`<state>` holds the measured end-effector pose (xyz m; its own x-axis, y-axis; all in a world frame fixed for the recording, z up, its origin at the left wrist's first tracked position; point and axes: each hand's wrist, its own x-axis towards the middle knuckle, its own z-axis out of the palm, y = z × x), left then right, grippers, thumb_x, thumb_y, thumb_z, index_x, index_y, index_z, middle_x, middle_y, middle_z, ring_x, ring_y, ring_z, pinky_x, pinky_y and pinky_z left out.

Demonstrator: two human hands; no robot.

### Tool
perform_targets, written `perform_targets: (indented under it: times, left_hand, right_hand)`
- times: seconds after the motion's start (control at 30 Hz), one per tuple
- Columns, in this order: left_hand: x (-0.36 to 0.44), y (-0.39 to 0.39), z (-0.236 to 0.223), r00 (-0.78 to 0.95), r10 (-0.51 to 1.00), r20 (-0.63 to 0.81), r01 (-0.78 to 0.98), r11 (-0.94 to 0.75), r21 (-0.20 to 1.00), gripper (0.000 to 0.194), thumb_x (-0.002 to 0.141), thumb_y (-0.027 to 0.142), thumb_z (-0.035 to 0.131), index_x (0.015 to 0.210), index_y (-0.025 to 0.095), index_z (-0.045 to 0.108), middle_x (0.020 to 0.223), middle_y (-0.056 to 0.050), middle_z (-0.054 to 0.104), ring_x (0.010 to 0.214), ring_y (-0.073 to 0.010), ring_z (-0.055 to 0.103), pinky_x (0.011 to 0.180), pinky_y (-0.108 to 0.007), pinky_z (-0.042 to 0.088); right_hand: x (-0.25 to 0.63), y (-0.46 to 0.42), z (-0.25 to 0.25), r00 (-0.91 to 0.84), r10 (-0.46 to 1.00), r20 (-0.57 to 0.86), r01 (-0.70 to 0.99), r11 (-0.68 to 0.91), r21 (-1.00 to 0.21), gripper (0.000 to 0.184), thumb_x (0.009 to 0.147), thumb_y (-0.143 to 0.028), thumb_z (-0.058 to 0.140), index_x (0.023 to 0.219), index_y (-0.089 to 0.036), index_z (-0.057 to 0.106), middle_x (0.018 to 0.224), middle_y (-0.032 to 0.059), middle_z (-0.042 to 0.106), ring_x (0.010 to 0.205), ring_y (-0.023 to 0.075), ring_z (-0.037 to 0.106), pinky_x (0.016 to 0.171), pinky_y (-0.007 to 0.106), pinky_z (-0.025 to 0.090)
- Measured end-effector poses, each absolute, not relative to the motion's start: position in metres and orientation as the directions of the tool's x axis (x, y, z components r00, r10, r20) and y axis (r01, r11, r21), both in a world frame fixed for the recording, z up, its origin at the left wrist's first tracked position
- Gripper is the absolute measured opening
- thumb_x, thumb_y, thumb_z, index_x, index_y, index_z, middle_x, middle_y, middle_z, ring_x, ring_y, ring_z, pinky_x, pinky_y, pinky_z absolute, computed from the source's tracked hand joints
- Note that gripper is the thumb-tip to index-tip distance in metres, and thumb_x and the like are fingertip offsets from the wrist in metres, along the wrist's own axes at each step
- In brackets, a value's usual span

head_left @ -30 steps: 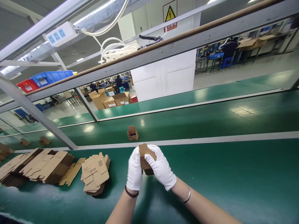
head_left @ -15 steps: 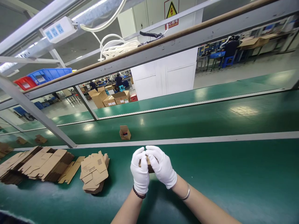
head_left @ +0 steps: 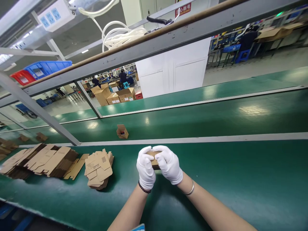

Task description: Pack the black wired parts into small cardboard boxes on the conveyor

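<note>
A small brown cardboard box (head_left: 155, 163) is held between my two white-gloved hands above the green work surface. My left hand (head_left: 146, 168) wraps round its left side, with a dark beaded bracelet at the wrist. Round the right side curls my right hand (head_left: 168, 165), thumb on the top face; a silver bangle sits on that wrist. The fingers cover much of the box, so its flaps and far side are hidden. To the left lies a pile of flattened cardboard boxes (head_left: 99, 169).
More stacked flat cartons (head_left: 51, 160) lie further left. Beyond the pale rail (head_left: 187, 141), an open small box (head_left: 122, 132) with something inside stands on the green belt (head_left: 216, 118). A slanted metal post (head_left: 48, 110) rises at left; a shelf beam (head_left: 144, 45) crosses above.
The view has tilted down a little. Both hands still grip the box, and more of its top shows between the fingers. The open box on the belt has shifted slightly left.
</note>
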<state>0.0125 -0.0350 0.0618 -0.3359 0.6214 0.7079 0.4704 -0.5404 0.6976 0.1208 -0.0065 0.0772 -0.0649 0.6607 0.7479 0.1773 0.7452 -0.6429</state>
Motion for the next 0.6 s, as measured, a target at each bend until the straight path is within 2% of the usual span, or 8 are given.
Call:
perform_targets:
  times: [0.07, 0.13, 0.23, 0.33, 0.4, 0.47, 0.53, 0.6]
  left_hand:
    - [0.012, -0.037, 0.063, -0.265, 0.644, 0.718, 0.417, -0.594, 0.687, 0.044, 0.086, 0.055, 0.043, 0.109, 0.018, 0.054, 0.121, -0.014, 0.056, 0.107, -0.0256, 0.058, 0.09, -0.043, 0.048]
    - [0.012, -0.038, 0.064, -0.249, 0.687, 0.683, 0.365, -0.587, 0.723, 0.067, 0.079, 0.058, 0.054, 0.131, 0.021, 0.038, 0.124, -0.015, 0.052, 0.109, -0.0263, 0.057, 0.09, -0.042, 0.048]
    - [0.008, -0.037, 0.065, -0.33, 0.672, 0.662, 0.409, -0.53, 0.743, 0.083, 0.072, 0.056, 0.064, 0.138, 0.023, 0.027, 0.118, -0.013, 0.053, 0.105, -0.025, 0.058, 0.088, -0.039, 0.05]
    - [0.0, -0.034, 0.067, -0.406, 0.536, 0.74, 0.58, -0.475, 0.662, 0.086, 0.068, 0.053, 0.07, 0.137, 0.023, 0.028, 0.115, -0.013, 0.052, 0.104, -0.0247, 0.058, 0.088, -0.04, 0.049]
    - [-0.005, -0.032, 0.068, -0.442, 0.453, 0.774, 0.648, -0.436, 0.625, 0.085, 0.068, 0.053, 0.07, 0.136, 0.023, 0.029, 0.115, -0.013, 0.05, 0.105, -0.0248, 0.057, 0.089, -0.041, 0.048]
    - [-0.008, -0.033, 0.068, -0.483, 0.423, 0.766, 0.653, -0.409, 0.637, 0.084, 0.07, 0.052, 0.069, 0.137, 0.023, 0.028, 0.116, -0.013, 0.05, 0.105, -0.0248, 0.056, 0.09, -0.04, 0.047]
    - [-0.009, -0.035, 0.065, -0.513, 0.45, 0.731, 0.625, -0.388, 0.677, 0.079, 0.073, 0.05, 0.066, 0.137, 0.022, 0.029, 0.118, -0.013, 0.049, 0.107, -0.0253, 0.055, 0.09, -0.039, 0.048]
    - [-0.008, -0.037, 0.061, -0.515, 0.494, 0.701, 0.613, -0.36, 0.704, 0.074, 0.075, 0.049, 0.064, 0.136, 0.023, 0.031, 0.121, -0.014, 0.047, 0.111, -0.0265, 0.053, 0.09, -0.04, 0.048]
  right_hand:
    - [0.123, -0.005, 0.077, 0.0, 0.682, 0.732, 0.058, 0.731, -0.68, 0.025, 0.09, -0.037, 0.043, 0.092, -0.021, 0.062, 0.105, 0.0098, 0.064, 0.094, 0.0218, 0.063, 0.083, 0.038, 0.053]
    - [0.123, -0.003, 0.077, 0.063, 0.737, 0.673, -0.066, 0.676, -0.734, 0.031, 0.092, -0.043, 0.04, 0.103, -0.02, 0.058, 0.114, 0.0115, 0.06, 0.096, 0.0221, 0.062, 0.085, 0.041, 0.052]
    - [0.118, -0.001, 0.076, 0.138, 0.84, 0.525, -0.174, 0.542, -0.822, 0.039, 0.092, -0.048, 0.04, 0.116, -0.02, 0.052, 0.119, 0.0127, 0.057, 0.103, 0.0218, 0.059, 0.092, 0.043, 0.047]
    - [0.11, 0.001, 0.074, 0.143, 0.958, 0.249, -0.323, 0.283, -0.903, 0.041, 0.09, -0.052, 0.041, 0.115, -0.021, 0.051, 0.12, 0.0122, 0.056, 0.109, 0.0226, 0.056, 0.088, 0.041, 0.05]
    - [0.104, 0.0, 0.075, -0.055, 0.998, 0.041, -0.448, 0.012, -0.894, 0.044, 0.09, -0.055, 0.038, 0.113, -0.02, 0.053, 0.12, 0.0129, 0.057, 0.108, 0.0235, 0.057, 0.077, 0.037, 0.053]
    - [0.101, -0.003, 0.079, -0.38, 0.924, -0.04, -0.493, -0.239, -0.836, 0.05, 0.09, -0.057, 0.032, 0.115, -0.019, 0.054, 0.12, 0.0136, 0.058, 0.104, 0.0228, 0.06, 0.066, 0.032, 0.054]
    - [0.099, -0.008, 0.083, -0.606, 0.795, 0.027, -0.495, -0.35, -0.795, 0.051, 0.091, -0.057, 0.032, 0.119, -0.021, 0.053, 0.12, 0.0118, 0.058, 0.099, 0.0201, 0.061, 0.06, 0.026, 0.052]
    - [0.099, -0.012, 0.086, -0.664, 0.738, 0.115, -0.524, -0.351, -0.776, 0.046, 0.089, -0.054, 0.039, 0.123, -0.024, 0.051, 0.118, 0.0083, 0.06, 0.092, 0.0168, 0.061, 0.056, 0.022, 0.05]
